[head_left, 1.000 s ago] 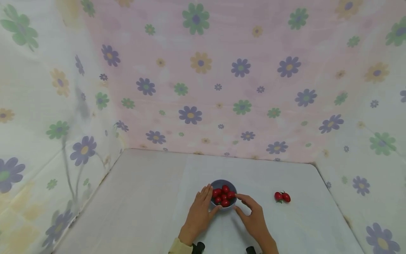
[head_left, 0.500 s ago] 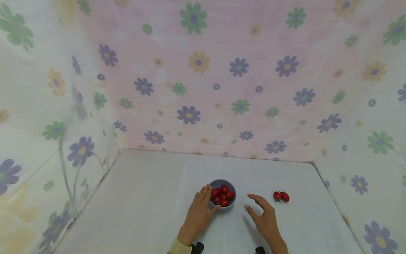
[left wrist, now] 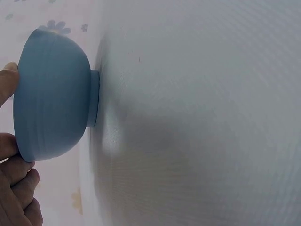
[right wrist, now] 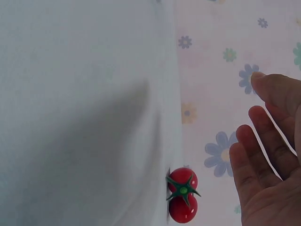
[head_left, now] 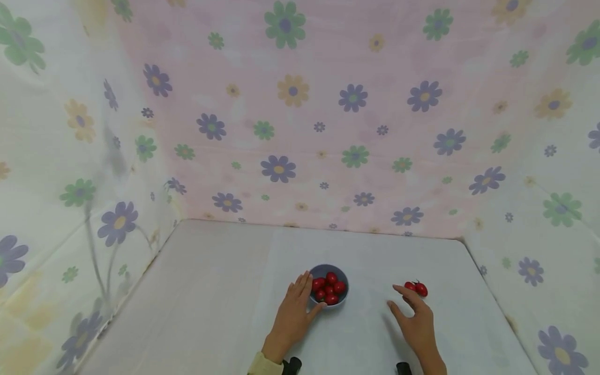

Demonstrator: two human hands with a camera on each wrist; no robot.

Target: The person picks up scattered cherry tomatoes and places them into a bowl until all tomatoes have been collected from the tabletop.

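A blue-grey bowl [head_left: 338,305] stands upright on the white table, with several red cherry tomatoes [head_left: 331,288] inside. My left hand [head_left: 292,317] holds it at the near left: the left wrist view has the thumb on the rim of the bowl [left wrist: 54,96] and fingers against the rim lower down. Two more cherry tomatoes [right wrist: 182,207] lie side by side on the table to the right, a green calyx showing. My right hand [head_left: 414,320] is just in front and left of them, thumb and fingers apart, nothing between them; its index finger partly overlaps the left tomato in the head view.
The white table [head_left: 225,291] reaches back to a pink wall cloth [head_left: 323,109] printed with flowers. Similar flowered white cloth [head_left: 56,245] closes off the left side and the right side. A dark strap piece [head_left: 403,368] shows at my right wrist.
My right hand has left the bowl's right side and moved right to the two loose tomatoes. My left hand has stayed at the bowl, which has not moved.
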